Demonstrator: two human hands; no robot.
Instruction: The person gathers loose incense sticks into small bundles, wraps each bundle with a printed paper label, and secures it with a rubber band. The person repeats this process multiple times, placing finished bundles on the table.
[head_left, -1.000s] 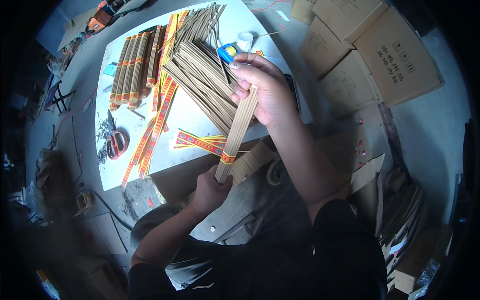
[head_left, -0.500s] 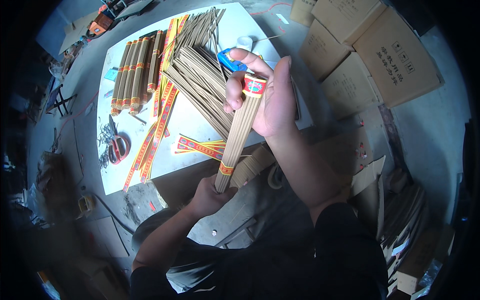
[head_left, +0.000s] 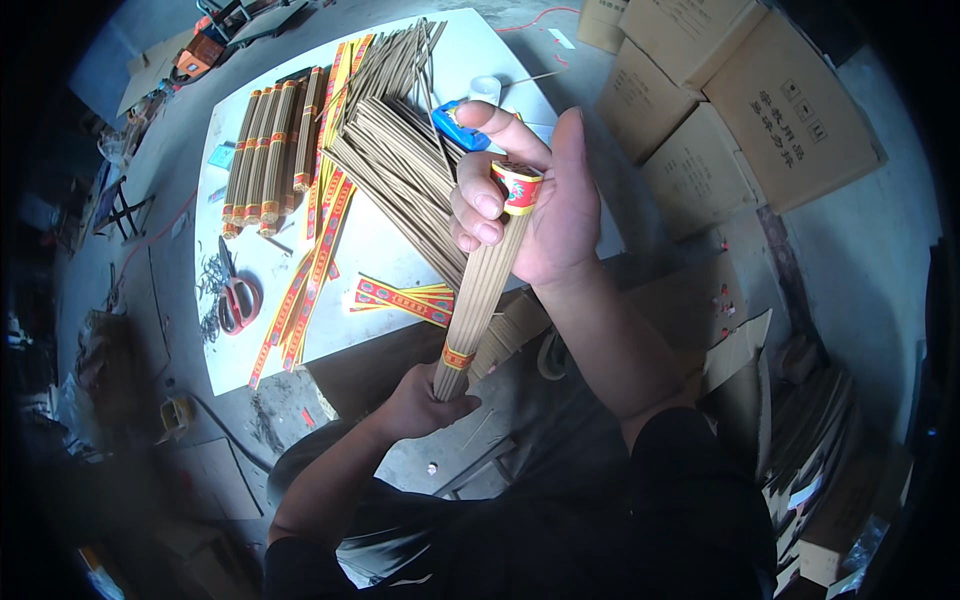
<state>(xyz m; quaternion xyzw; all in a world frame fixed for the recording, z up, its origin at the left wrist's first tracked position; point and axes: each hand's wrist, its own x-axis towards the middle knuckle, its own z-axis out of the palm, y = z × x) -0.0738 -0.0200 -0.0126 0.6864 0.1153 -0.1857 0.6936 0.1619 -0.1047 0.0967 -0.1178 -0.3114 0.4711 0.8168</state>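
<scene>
A bundle of brown incense sticks [head_left: 484,275] slants between my hands, over the near edge of the table. My left hand [head_left: 422,403] is closed round its lower end, just below a narrow red and yellow paper band [head_left: 458,357]. At the upper end, a wider red and yellow band [head_left: 520,188] wraps the sticks. My right hand [head_left: 562,215] supports that end, with curled fingers on the left side of the bundle, the palm behind it, and the index finger and thumb raised apart.
On the white table [head_left: 215,340] lie loose incense sticks [head_left: 395,170], finished bundles [head_left: 262,155], paper strips [head_left: 315,265], red-handled scissors [head_left: 238,303], a blue packet [head_left: 462,127] and a white cup [head_left: 485,90]. Cardboard boxes [head_left: 795,110] are stacked on the right.
The bundle has turned about its length, so the upper band's printed emblem faces more to the right. Its lower end has dropped slightly with my left hand. My right fingers have shifted along its side.
</scene>
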